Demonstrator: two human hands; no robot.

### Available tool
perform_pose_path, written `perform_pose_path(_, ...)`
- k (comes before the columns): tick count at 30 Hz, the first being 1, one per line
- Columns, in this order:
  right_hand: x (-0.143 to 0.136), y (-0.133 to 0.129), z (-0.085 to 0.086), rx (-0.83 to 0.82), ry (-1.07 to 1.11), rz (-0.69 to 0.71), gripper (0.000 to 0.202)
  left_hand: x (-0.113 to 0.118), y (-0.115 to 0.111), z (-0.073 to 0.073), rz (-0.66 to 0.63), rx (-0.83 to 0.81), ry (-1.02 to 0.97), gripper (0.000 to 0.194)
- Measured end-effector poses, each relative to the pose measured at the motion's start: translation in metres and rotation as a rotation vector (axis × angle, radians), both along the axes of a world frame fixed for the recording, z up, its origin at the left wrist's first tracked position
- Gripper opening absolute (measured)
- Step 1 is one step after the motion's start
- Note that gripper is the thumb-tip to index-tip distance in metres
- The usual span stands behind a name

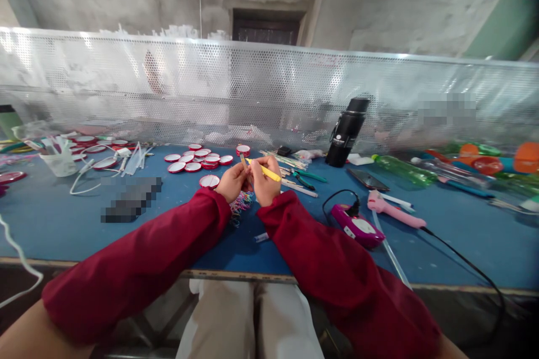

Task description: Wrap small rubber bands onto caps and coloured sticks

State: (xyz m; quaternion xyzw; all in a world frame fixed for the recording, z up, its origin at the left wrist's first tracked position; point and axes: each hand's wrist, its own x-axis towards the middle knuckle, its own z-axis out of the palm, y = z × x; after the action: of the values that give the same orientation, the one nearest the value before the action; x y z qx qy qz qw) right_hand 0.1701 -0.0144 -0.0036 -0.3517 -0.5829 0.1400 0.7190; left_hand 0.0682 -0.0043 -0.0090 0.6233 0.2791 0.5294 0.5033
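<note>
Close together over the middle of the blue table are my two hands. My right hand point(265, 180) is closed around a yellow pen point(270, 173), its barrel pointing down to the right. My left hand point(231, 182) pinches a small thin brownish strip point(243, 163) standing up at the fingertips; its lower part is hidden. Thin multicoloured strings point(241, 208) lie just below the hands. White discs with red rims point(192, 166) are spread to the left of my left hand, and a small stack of them point(243, 150) sits behind the hands.
Green-handled pliers point(304, 179) and thin sticks lie right of my hands. Farther right are a black bottle point(346, 133), a purple box point(357, 226), a pink glue gun point(393, 210) with a cord, and plastic bottles. A dark blurred object point(132, 199) and a cup point(60, 161) are left.
</note>
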Motion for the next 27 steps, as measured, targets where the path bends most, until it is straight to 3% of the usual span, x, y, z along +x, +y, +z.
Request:
perform_pose_path(14,-0.0001,-0.0023,0.0008,0.023,-0.072,-0.023,0.020,0.0016,-0.0032,0.0022,0.023,-0.018,-0.024,0.027)
perform_pose_path(19,-0.0005,-0.0012,0.0014,0.002,0.005,0.003,0.020,0.0016,-0.0014,0.0002,0.004,-0.039,-0.025,0.028)
perform_pose_path(27,-0.0001,-0.0030,-0.0010,0.031,-0.100,-0.018,0.020,0.0012,-0.0023,0.0019,0.028,-0.026,-0.017,0.025)
